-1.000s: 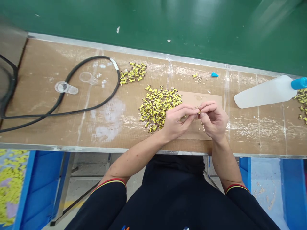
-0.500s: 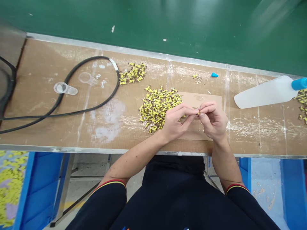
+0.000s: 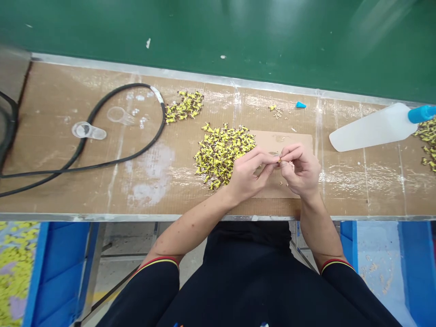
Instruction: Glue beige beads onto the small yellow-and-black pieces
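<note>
My left hand (image 3: pixel 252 172) and my right hand (image 3: pixel 302 171) meet fingertip to fingertip above a tan board (image 3: pixel 299 138). Pinched between them is a tiny yellow and dark piece (image 3: pixel 279 161), mostly hidden by the fingers. Both hands are closed. Just left of my left hand spreads a big pile of small yellow and dark brown figures (image 3: pixel 221 152). Several tiny pale bits (image 3: pixel 282 184) lie on the board under my right hand.
A smaller pile of figures (image 3: pixel 185 106) lies behind, near a looped black cable (image 3: pixel 119 87) and clear plastic scoops (image 3: pixel 89 131). Right: a white bottle (image 3: pixel 371 128) on its side, a blue cap (image 3: pixel 300 105), more figures (image 3: pixel 428 143). Blue bins (image 3: pixel 61 268) stand below the table edge.
The view has shifted slightly. Both hands keep the same pinch on the small piece, with only slight finger movement.
</note>
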